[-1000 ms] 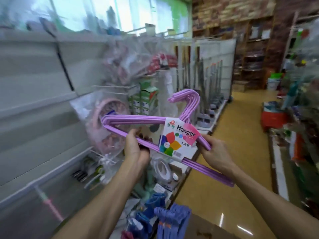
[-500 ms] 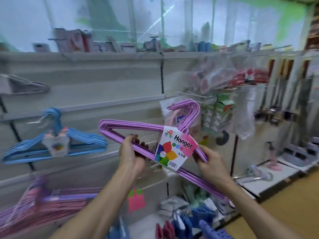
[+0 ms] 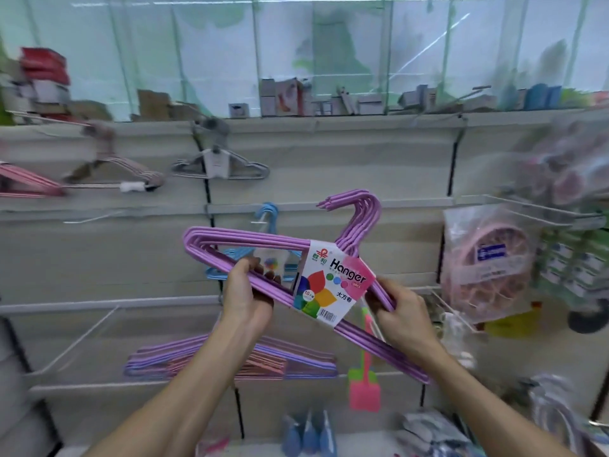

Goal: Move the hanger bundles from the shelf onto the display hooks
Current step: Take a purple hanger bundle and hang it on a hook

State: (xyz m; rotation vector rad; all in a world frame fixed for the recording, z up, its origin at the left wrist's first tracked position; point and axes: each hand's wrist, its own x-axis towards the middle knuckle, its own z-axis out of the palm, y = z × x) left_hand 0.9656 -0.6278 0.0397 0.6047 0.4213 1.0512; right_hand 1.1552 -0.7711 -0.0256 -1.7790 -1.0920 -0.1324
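I start with the slatted display wall [image 3: 329,159], which fills the view; bundles already hang on it: a grey one [image 3: 219,166] at 11 o'clock, a blue one [image 3: 263,249] just behind my load, and a purple-and-pink stack [image 3: 230,361] at 7 o'clock.

The purple hanger bundle [image 3: 263,242] sits at centre, held off the wall and tilted down toward 4 o'clock, its hooks [image 3: 359,209] pointing up at 1 o'clock. I judge it light but stiff, a wide rigid frame that wants to swing, with coated wire that looks slick (so a loose pinch may slide). The cardboard label [image 3: 333,282] wrapped round the middle binds the set; I would not pull on it.

My left hand [image 3: 245,296] is clenched round the lower bar at 9 o'clock of the label. My right hand [image 3: 403,311] grasps the sloping shoulder at 4 o'clock. Holding both sides wide apart seems right for steering the hooks.
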